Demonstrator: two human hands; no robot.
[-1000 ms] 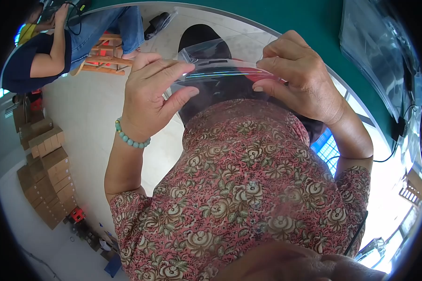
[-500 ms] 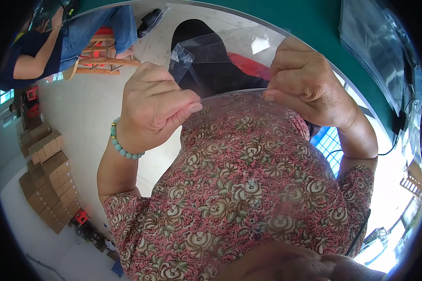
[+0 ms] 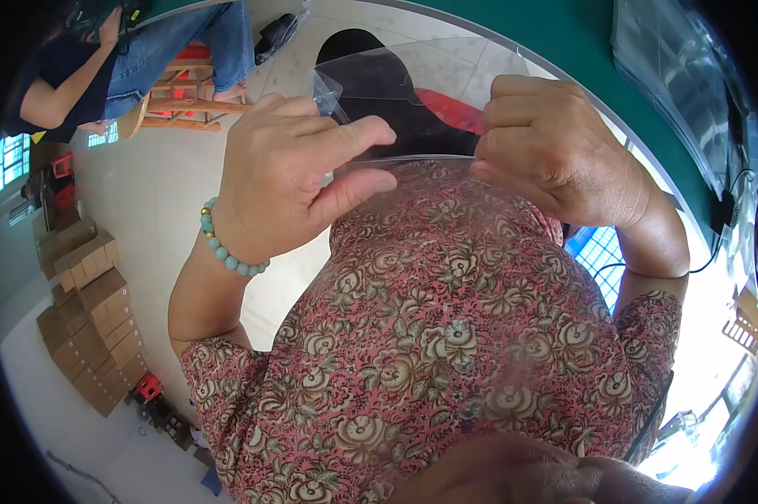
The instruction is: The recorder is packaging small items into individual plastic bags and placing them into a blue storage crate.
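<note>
A clear, stiff plastic sheet (image 3: 413, 101) stands between my two hands, in front of my flowered red shirt (image 3: 446, 336). My left hand (image 3: 291, 172), with a green bead bracelet at the wrist, pinches the sheet's left edge between thumb and fingers. My right hand (image 3: 555, 143) grips its right edge with fingers curled. Through the sheet a black seat and a red patch show on the floor.
Another person (image 3: 102, 59) in blue trousers sits on a wooden stool (image 3: 177, 105) at the upper left. Stacked cardboard boxes (image 3: 89, 328) line the left side. A green table edge (image 3: 581, 42) with clear plastic bags (image 3: 681, 76) runs at the upper right.
Both hands have come lower and nearer to my chest with the sheet. The sheet now stands taller between them, its lower edge bowed against my shirt.
</note>
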